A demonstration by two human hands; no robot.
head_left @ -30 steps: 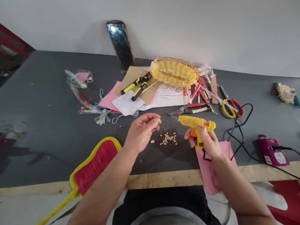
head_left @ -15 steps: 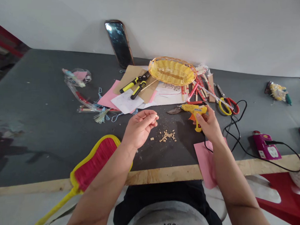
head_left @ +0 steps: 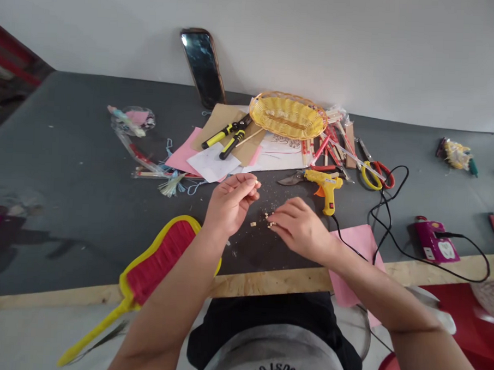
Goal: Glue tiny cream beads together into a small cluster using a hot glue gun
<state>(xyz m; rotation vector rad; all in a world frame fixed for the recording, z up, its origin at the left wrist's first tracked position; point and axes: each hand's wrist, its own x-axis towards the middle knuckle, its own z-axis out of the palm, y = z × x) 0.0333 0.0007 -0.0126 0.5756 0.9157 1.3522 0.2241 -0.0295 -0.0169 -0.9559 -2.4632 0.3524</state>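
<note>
My left hand is raised over the dark table and pinches a tiny tan wooden bit between thumb and fingertips. Palm down, my right hand rests on the small pile of tan wooden bits, fingertips touching them; most of the pile is hidden under it. The yellow glue gun lies on the table just beyond my right hand, its black cord trailing to the right.
Behind stand a yellow woven basket, pliers, papers, red sticks, scissors and a phone leaning on the wall. A red and yellow fan overhangs the near edge, and a pink sheet lies on the right.
My right hand set the glue gun down on the table, let go of it and came back left onto the pile of wooden bits. My left hand stayed raised with its bit.
</note>
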